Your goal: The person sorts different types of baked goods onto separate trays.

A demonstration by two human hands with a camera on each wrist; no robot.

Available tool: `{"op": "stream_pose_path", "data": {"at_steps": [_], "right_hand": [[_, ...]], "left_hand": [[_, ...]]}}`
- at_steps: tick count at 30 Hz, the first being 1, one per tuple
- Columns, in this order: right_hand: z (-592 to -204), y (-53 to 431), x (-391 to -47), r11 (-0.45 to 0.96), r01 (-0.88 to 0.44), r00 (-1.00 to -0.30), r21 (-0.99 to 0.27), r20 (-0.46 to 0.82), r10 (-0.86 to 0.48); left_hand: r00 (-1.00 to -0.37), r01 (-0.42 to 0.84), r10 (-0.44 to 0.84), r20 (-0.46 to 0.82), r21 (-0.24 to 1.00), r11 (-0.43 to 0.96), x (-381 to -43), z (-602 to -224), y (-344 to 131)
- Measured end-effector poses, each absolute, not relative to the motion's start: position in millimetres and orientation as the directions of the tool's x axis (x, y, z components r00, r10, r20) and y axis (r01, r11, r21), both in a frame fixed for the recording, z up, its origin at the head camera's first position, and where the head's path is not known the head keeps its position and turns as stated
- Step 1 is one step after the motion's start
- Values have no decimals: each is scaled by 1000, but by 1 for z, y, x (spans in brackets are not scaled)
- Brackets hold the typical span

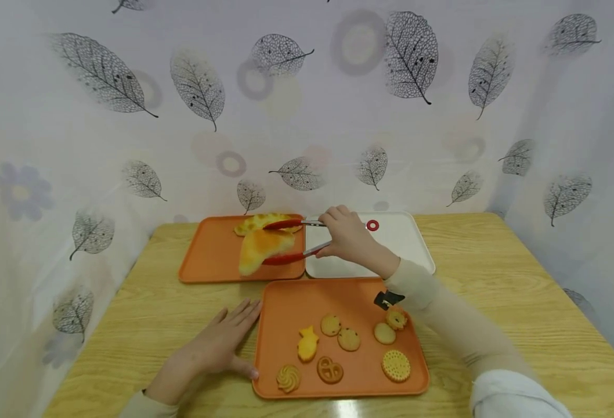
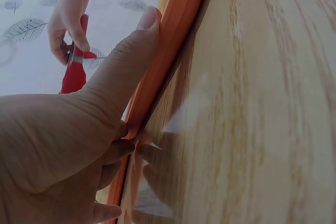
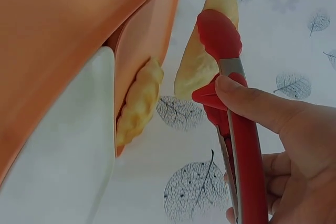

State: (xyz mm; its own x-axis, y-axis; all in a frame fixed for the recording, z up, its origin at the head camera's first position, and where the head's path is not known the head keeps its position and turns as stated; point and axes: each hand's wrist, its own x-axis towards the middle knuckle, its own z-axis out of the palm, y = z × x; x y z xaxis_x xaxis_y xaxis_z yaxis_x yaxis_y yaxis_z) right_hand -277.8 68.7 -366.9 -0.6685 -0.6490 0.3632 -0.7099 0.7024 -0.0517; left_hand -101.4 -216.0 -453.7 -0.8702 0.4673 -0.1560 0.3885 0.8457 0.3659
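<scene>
My right hand (image 1: 346, 235) grips red-and-silver food tongs (image 3: 247, 156). Between the tongs' red tips is a golden, roughly triangular piece of bread (image 1: 260, 249), held up over the back-left orange tray (image 1: 205, 249). A braided loaf (image 3: 140, 103) lies on that tray, partly hidden in the head view by the tongs and the held bread. At the left side of the front orange tray (image 1: 286, 307), my left hand (image 1: 213, 345) lies with its fingers extended and spread. Its thumb touches the tray's rim in the left wrist view.
A white tray (image 1: 398, 244) stands at the back right, beside the back orange one. On the front tray are several cookies, among them a pretzel (image 1: 330, 370), a pineapple-shaped one (image 1: 307, 344) and a round one (image 1: 396, 366). A small black object (image 1: 389, 299) shows by the right forearm.
</scene>
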Motion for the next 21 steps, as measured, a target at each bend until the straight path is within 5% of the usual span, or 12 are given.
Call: {"op": "stream_pose_path", "data": {"at_steps": [21], "right_hand": [[-381, -16, -298, 741, -671, -728, 26, 169, -665]], "left_hand": [[-868, 382, 465, -171, 367, 848, -104, -451, -215]]}}
